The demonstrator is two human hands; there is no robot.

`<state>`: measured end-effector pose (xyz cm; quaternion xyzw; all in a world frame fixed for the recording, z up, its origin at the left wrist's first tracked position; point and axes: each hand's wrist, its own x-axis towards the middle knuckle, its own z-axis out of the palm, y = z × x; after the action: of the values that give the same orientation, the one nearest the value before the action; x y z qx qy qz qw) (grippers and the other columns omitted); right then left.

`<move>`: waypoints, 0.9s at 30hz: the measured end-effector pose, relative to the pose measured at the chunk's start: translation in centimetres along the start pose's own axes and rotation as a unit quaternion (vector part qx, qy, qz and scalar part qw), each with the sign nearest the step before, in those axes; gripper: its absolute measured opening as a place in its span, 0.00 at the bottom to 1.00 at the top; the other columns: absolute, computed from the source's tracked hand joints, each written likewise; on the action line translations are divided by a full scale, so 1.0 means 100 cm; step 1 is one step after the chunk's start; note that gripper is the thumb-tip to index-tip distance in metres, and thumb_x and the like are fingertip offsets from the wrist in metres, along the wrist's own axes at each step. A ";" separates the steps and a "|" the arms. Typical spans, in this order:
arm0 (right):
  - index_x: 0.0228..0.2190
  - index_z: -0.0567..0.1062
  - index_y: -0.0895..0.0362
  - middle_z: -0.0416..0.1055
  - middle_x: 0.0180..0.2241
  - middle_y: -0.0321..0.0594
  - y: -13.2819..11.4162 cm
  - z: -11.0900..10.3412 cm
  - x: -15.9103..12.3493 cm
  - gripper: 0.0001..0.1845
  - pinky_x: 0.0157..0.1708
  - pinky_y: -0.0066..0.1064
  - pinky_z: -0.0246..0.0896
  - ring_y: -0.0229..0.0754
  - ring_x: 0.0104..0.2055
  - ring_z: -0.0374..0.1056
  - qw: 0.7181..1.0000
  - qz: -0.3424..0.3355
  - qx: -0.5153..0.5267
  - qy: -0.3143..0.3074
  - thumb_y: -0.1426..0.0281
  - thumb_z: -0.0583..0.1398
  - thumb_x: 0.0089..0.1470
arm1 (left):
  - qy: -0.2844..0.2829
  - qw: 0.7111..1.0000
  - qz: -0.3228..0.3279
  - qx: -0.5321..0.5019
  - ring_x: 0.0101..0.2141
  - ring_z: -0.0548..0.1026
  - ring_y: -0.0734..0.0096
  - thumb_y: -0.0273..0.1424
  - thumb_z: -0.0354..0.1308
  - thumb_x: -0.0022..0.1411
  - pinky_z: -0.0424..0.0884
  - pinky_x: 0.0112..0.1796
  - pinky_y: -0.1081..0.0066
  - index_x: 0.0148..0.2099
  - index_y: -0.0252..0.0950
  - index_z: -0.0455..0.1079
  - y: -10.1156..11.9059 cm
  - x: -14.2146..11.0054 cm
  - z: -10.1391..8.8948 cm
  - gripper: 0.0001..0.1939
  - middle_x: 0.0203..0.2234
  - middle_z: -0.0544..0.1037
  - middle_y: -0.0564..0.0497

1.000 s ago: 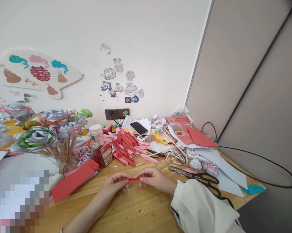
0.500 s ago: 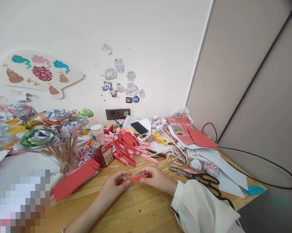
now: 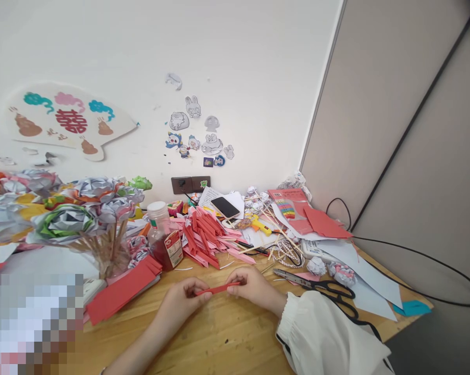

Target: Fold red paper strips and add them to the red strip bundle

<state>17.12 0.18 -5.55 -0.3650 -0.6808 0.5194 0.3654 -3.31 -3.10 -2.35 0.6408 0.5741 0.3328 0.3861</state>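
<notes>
A narrow folded strip of red paper (image 3: 219, 288) stretches between my hands just above the table front. My left hand (image 3: 188, 297) pinches its left end between thumb and fingers. At the other end, my right hand (image 3: 248, 286) grips it the same way. Behind them lies a heap of folded red and pink paper strips (image 3: 206, 234). A stack of flat red paper (image 3: 125, 289) is left of my left hand. To the right of my right hand rest black-handled scissors (image 3: 317, 286).
A glass jar (image 3: 162, 239) with a white lid stands behind my left hand. Paper flowers (image 3: 66, 221) crowd the left side. Farther back are a phone (image 3: 224, 207), a yellow glue gun (image 3: 260, 225) and a string of beads (image 3: 285, 253). A black cable (image 3: 426, 251) loops off the right edge.
The red paper strip looks narrower, seen more edge-on, while both hands keep hold of its ends. The whole view has shifted slightly.
</notes>
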 end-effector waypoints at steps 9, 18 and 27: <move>0.29 0.74 0.61 0.74 0.26 0.40 -0.003 -0.002 -0.001 0.20 0.28 0.29 0.63 0.36 0.25 0.68 0.999 0.016 0.043 -0.010 0.56 0.65 0.42 | 0.015 1.000 -0.015 -0.015 0.23 0.71 0.67 0.47 0.60 0.41 0.64 0.26 0.72 0.26 0.35 0.72 0.000 0.001 -0.005 0.19 0.19 0.76 0.52; 0.29 0.73 0.61 0.75 0.27 0.42 -0.003 -0.002 -0.001 0.22 0.24 0.29 0.61 0.34 0.20 0.65 0.996 0.038 0.075 -0.013 0.54 0.65 0.40 | 0.005 0.996 -0.034 -0.077 0.24 0.71 0.68 0.49 0.64 0.36 0.64 0.27 0.72 0.27 0.34 0.72 -0.004 0.005 -0.005 0.23 0.19 0.76 0.53; 0.33 0.70 0.61 0.75 0.28 0.41 -0.007 -0.001 -0.005 0.21 0.25 0.27 0.60 0.33 0.21 0.65 0.997 0.023 0.069 -0.039 0.55 0.61 0.47 | 0.011 0.986 -0.035 -0.161 0.24 0.72 0.68 0.51 0.65 0.37 0.65 0.28 0.71 0.29 0.35 0.72 -0.013 0.006 -0.002 0.25 0.19 0.76 0.53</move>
<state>17.35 -0.34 -4.94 -0.3340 -0.6485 0.5870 0.3511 -4.00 -2.39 -3.37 0.5463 0.5396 0.4139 0.4891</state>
